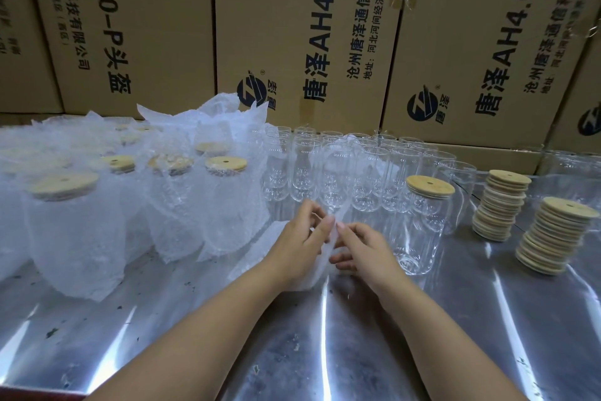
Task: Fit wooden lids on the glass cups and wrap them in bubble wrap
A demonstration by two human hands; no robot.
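Note:
Both hands meet at the table's middle over a loose bubble wrap sheet. My left hand pinches the sheet's raised edge, and my right hand pinches the same edge from the other side. Just right of my hands stands a glass cup with a wooden lid on it. Several bare glass cups stand in rows behind. Two stacks of wooden lids stand at the right. Several wrapped, lidded cups fill the left side.
The shiny metal table reaches toward me, with small dark specks on it. Tall cardboard boxes form a wall right behind the cups. More glass shows at the far right edge.

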